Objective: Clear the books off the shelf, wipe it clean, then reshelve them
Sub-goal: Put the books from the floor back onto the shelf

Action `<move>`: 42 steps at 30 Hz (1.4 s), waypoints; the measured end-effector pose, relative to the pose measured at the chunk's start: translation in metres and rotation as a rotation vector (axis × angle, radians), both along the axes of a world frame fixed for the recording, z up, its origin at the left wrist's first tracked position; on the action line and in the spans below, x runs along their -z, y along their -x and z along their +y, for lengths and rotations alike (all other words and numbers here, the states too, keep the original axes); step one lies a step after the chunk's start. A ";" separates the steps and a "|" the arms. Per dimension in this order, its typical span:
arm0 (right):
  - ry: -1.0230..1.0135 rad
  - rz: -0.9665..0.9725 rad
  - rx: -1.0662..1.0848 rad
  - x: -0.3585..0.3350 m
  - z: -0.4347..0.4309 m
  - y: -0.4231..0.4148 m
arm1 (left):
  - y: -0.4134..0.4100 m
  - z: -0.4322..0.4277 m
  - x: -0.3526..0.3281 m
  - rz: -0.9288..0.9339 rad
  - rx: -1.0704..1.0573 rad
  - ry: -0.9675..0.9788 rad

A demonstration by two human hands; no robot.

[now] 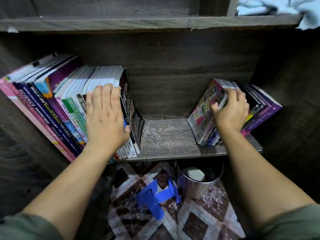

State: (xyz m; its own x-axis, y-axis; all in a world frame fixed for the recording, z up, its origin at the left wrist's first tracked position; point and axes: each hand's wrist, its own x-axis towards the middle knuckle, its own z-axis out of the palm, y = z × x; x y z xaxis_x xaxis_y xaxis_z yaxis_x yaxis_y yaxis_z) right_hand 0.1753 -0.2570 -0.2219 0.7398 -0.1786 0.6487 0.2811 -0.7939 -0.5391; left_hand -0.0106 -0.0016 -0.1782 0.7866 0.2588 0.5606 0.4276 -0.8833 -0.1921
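Head view, looking down into a dark wooden bookcase. The shelf (166,137) holds two groups of books with a bare stretch of scuffed board between them.

The left row of books (57,104) stands on end, long axes upright and tilted to the left, spines facing the viewer. Pink and purple schoolbooks sit against the left wall. The last book, black-covered, bows its cover out toward the gap. The left hand (105,115) lies over the tops of this row's rightmost books, fingers straight and close together, thumb against the front of the black book's spine.

The right row of books (204,115) also stands on end but leans right, toward the right wall, its colourful outer cover facing the gap. The right hand (230,110) grips the top edges of the books nearest the gap, fingers curled over them.

A light blue cloth (270,7) lies crumpled on the upper shelf (138,23), top right, one corner hanging over the edge.

Below the shelf, a shiny metal bin (199,179) stands on a diamond-patterned floor (199,222), just beside strips of blue tape (155,196). Both forearms reach in from below, crossing in front of the shelf's front edge.
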 end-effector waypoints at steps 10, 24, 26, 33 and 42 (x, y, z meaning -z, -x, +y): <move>0.580 0.340 0.240 0.009 0.022 0.008 | 0.003 0.000 0.000 -0.034 0.046 0.008; 0.270 0.024 -0.957 -0.066 0.164 0.107 | 0.061 0.048 -0.030 -0.428 -0.029 0.066; 0.281 0.035 -1.025 -0.063 0.178 0.121 | 0.067 0.060 -0.029 -0.431 -0.062 0.102; 0.200 0.084 -1.031 -0.052 0.199 0.136 | 0.068 0.079 -0.012 -0.404 0.025 0.229; 0.014 0.030 -0.876 -0.040 0.205 0.130 | 0.056 0.064 -0.001 -0.335 0.115 0.197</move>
